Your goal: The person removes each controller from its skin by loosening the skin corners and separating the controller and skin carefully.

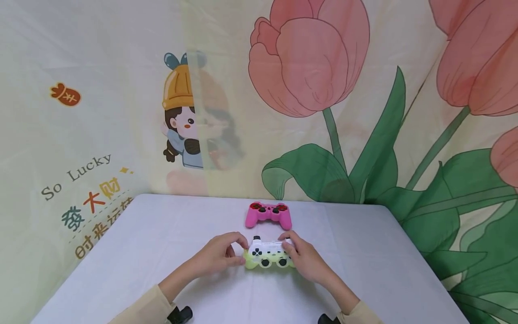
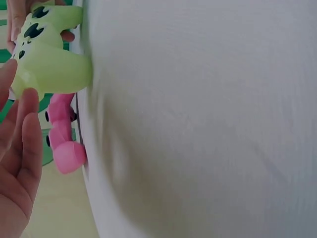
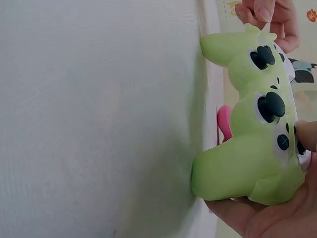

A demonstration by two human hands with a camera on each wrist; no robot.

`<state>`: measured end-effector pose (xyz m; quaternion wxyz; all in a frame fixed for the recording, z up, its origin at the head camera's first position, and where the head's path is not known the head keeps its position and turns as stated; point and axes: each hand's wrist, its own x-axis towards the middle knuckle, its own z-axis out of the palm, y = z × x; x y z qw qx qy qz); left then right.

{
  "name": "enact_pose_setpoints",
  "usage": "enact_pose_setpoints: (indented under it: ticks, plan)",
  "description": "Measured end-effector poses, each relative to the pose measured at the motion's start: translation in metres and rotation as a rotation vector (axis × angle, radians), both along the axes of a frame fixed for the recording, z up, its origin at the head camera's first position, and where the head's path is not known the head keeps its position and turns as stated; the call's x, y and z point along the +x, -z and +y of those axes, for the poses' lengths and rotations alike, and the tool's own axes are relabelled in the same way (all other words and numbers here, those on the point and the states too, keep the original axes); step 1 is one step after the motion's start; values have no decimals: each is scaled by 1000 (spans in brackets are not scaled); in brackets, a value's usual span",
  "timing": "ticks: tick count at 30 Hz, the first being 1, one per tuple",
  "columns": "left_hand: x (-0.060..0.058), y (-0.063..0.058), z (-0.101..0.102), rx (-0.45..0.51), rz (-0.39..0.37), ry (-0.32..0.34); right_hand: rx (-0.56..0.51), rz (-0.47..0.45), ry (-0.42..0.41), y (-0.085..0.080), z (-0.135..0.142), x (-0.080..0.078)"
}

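Observation:
A white game controller (image 1: 270, 246) sits partly inside a light green, soft-looking cover (image 3: 233, 158), just above the white table. Its white top edge shows bare, and the cover wraps the handles around two black thumbsticks. My right hand (image 1: 306, 260) grips the right end, with fingers beneath the handle and the thumb on the face. At the left end, my left hand (image 1: 218, 255) pinches the cover's edge, which looks drawn to a point in the right wrist view. Part of the right end is hidden behind my right hand.
Behind the green-covered controller lies a pink controller (image 1: 251, 219) with dark thumbsticks. The white-covered table (image 1: 356, 252) reaches back to a hanging cloth (image 1: 121, 40) printed with tulips and a cartoon figure.

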<state>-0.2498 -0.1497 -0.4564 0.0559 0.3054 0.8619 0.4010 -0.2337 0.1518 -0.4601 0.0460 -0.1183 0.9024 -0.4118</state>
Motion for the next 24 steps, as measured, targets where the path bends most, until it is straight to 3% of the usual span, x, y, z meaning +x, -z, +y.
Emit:
enact_pose_setpoints:
  ticks: [6, 11, 24]
  plan:
    - [-1, 0, 11, 29, -7, -46, -66, -38, 32, -3, 2, 2]
    - [-2, 3, 19, 65, -64, -49, -80, -49, 36, -3, 7, 3]
    - [0, 8, 27, 25, -92, -43, -167, -69, -66, 11, 29, 10]
